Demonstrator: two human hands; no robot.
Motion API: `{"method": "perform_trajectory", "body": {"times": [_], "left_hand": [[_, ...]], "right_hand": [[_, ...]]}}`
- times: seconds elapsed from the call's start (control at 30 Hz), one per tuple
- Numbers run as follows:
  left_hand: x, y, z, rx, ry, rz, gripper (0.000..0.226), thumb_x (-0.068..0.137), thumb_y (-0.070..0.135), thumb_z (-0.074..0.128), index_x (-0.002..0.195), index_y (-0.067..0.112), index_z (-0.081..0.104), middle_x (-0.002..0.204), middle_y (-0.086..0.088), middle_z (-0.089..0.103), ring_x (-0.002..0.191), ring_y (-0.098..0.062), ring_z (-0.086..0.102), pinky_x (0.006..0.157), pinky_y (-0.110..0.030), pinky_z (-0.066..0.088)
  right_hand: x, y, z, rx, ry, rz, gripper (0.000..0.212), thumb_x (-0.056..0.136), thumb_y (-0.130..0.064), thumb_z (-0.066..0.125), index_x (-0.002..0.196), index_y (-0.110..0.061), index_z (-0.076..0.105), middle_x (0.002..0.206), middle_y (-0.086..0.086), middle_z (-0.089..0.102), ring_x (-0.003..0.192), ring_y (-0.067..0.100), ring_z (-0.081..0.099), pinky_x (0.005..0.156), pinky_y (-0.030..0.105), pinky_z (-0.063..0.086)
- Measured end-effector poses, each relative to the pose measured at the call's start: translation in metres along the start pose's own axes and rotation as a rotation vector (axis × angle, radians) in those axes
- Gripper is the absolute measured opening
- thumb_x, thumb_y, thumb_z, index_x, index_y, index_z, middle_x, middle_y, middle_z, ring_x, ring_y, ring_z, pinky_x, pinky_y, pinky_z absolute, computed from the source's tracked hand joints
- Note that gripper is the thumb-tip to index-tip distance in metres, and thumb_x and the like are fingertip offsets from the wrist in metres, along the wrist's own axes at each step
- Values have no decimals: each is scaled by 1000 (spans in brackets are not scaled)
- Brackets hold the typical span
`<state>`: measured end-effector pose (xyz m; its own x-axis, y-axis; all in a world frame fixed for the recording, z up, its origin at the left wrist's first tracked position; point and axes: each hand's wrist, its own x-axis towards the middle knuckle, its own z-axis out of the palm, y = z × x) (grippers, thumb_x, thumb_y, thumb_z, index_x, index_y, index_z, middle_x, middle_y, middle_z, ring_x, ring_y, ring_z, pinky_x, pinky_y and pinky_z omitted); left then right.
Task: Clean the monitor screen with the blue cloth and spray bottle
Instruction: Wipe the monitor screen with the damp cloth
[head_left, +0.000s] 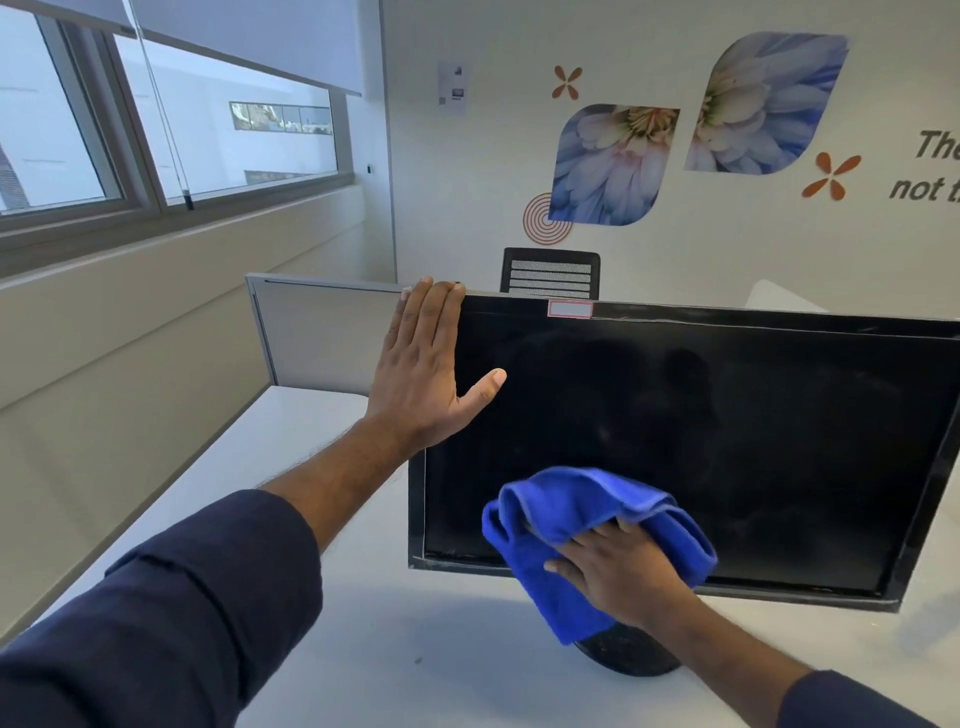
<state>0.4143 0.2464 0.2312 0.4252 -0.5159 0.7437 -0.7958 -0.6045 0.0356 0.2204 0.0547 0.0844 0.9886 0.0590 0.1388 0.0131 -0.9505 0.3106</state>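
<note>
A black monitor (727, 415) with a dark, smudged screen stands on the white desk (363, 649) on a round black base (628, 654). My left hand (426, 374) lies flat with straight fingers against the monitor's upper left corner, thumb spread over the screen. My right hand (618, 571) presses a bunched blue cloth (582, 519) against the lower middle of the screen, fingers spread over the cloth. The cloth hangs down past the bottom bezel. No spray bottle is in view.
A grey partition panel (317, 332) stands behind the desk at the left. A black office chair (550, 273) back shows over the monitor's top edge. Windows run along the left wall, and the far wall carries flower decals.
</note>
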Motion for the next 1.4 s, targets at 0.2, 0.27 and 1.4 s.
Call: {"method": "perform_trajectory", "body": {"times": [0.2,0.27,1.4], "left_hand": [[4,3,3,-43,15,-15,84,89,55,38,155,6,20,162,-13,23,153,-25,9,125,-44,5],[5,5,3,-49,18,-19,84,88,53,38,155,5,20,162,-13,23,153,-25,8,125,-44,5],[82,108,14,74,-173,450,95,89,77,25,158,12,12,165,-6,16,153,-19,10,126,-37,7]], "right_hand": [[37,32,-63,-58,337,211,61,93,-57,41,149,-34,38,137,-5,58,120,26,56,100,46,28],[54,38,-87,-56,403,293,65,94,-59,40,152,-33,29,147,-2,47,133,28,43,109,48,22],[-49,140,-51,206,504,945,79,91,-65,26,156,-27,3,165,5,4,151,30,4,113,60,23]]}}
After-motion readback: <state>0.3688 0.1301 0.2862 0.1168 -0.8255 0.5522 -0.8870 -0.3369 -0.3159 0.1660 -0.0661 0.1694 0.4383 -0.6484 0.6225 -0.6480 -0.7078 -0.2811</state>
